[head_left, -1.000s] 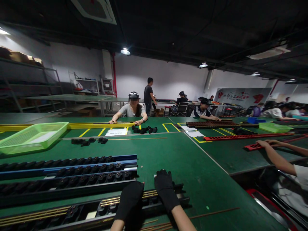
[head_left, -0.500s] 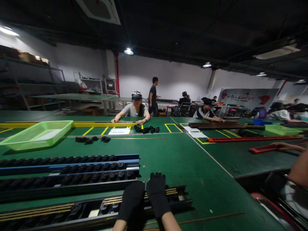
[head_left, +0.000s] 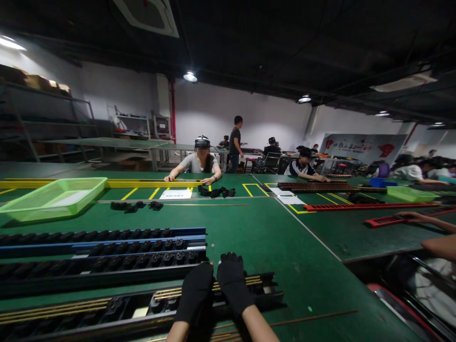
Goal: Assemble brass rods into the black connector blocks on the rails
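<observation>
My left hand (head_left: 195,289), in a black glove, bends over a long black channel rail (head_left: 261,300). Its fingers are curled and mostly hidden, so what they pinch cannot be made out. Close beside it, my right hand (head_left: 232,280), gloved too, lies across the same rail with its fingers bent over the far side. Thin brass rods (head_left: 167,293) run lengthwise along the rail and pass under both hands. Black blocks (head_left: 113,306) sit in the channel, and more brass rods (head_left: 53,311) lie on them at the left.
Behind are blue and black rails (head_left: 142,268) filled with black blocks. A green basket (head_left: 85,187) and loose black pieces (head_left: 130,206) lie farther off. Brown rods (head_left: 313,317) lie at the front. A co-worker (head_left: 201,161) sits opposite; another person's arm (head_left: 423,217) reaches a red rail (head_left: 384,221).
Both hands stay on the rail, with the right hand slightly higher and its forearm shifted right. The view has turned slightly right. A standing person in the background has moved right.
</observation>
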Motion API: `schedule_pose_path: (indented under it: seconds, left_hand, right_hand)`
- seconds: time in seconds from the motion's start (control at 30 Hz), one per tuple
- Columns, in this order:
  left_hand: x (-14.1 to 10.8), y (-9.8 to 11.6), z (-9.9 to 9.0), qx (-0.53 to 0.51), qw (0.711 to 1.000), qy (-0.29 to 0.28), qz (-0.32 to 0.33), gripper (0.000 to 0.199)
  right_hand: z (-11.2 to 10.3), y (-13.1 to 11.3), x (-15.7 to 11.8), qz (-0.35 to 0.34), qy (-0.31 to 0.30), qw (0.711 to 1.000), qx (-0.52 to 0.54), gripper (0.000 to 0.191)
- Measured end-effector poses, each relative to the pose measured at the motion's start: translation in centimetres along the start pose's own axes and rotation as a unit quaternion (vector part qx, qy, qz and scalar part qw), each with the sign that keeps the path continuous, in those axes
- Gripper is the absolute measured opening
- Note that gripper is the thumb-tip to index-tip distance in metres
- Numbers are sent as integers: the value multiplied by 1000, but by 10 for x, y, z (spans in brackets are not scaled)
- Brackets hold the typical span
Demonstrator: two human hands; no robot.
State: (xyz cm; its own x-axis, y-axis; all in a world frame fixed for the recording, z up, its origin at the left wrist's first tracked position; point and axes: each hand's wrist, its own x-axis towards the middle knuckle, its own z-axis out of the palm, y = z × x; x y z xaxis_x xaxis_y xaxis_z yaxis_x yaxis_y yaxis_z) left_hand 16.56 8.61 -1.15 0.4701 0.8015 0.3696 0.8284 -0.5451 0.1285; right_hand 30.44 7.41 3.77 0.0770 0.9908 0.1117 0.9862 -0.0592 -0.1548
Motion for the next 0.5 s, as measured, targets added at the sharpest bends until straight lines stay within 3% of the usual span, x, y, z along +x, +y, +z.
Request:
schedule_pose_path:
  seconds: [0.1,0.3,0.5]
  left_hand:
    - [-1,8,-16,-24,999,-31,-3,36]
    - [0,15,-32,-21,997,-64,-23,47]
    - [4,22,-39,-8,995,-81,-52,34]
  right_hand:
    - [-6,-5,4,-14,12,1000,-22,50]
    - [-20,-14,14,19,117,993,-3,47]
    - [7,-11,8,40,5,999,-1,43]
